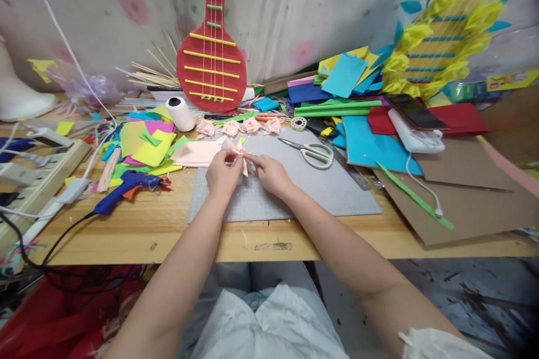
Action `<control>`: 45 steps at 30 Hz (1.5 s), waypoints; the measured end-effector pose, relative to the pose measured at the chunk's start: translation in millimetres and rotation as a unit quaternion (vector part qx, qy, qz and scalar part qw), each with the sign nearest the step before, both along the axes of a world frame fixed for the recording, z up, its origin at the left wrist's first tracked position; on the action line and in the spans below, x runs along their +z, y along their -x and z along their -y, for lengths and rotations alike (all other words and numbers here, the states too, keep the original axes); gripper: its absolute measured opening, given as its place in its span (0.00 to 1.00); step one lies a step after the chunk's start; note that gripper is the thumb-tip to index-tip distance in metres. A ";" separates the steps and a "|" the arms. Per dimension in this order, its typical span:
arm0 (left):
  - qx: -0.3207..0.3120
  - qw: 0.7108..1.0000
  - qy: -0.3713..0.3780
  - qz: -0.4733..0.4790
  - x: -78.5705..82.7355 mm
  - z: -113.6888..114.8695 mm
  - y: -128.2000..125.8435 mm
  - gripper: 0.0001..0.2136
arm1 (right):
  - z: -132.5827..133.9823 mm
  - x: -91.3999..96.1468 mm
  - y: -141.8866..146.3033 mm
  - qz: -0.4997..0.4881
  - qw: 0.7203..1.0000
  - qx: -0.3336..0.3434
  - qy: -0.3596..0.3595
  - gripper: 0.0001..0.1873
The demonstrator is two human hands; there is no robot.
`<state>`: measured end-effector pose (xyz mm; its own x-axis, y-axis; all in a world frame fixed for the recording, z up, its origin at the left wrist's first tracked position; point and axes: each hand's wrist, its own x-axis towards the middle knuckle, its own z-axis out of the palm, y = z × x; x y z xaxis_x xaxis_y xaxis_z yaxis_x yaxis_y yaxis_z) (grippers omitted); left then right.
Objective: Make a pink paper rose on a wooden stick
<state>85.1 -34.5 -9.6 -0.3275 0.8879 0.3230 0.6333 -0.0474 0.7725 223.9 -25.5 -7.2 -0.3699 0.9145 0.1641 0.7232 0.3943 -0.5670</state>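
Observation:
Over the grey cutting mat (269,202), my left hand (225,171) pinches a piece of pale pink crepe paper (245,166). My right hand (269,173) meets it from the other side, its fingers closed at the same paper with the index finger stretched toward it. Just behind my hands, several pink paper flowers (251,125) sit in a row. Left of them lies a flat stack of pale pink paper (193,153). Scissors with white handles (315,154) rest on the mat to the right.
A blue glue gun (130,188) lies at left near a power strip (46,179). A white thread spool (181,114) and a red paper lute (211,70) stand behind. Coloured sheets, brown cardboard (458,207), a phone (415,111) and a yellow-flowered instrument (438,53) occupy the right.

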 end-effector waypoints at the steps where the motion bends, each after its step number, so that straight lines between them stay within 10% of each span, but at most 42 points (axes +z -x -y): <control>1: 0.001 1.000 0.006 0.025 -1.8 -2.3 1.3 0.09 | 1.4 0.5 -0.3 0.017 1.000 -0.004 -0.004 0.25; 12: -0.064 0.945 0.045 0.318 -6.3 -15.4 8.8 0.08 | 9.8 6.0 -2.2 0.122 0.991 0.013 -0.057 0.24; 45: -0.057 0.993 0.070 0.077 -16.6 -15.9 13.2 0.12 | 8.5 6.0 -1.7 0.158 0.981 0.099 -0.048 0.30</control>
<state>71.9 -18.6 -26.2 -0.2586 0.9546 0.1478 0.5040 0.0028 0.8637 225.6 -34.0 -1.2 -0.5848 0.8057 0.0945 0.7610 0.5852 -0.2800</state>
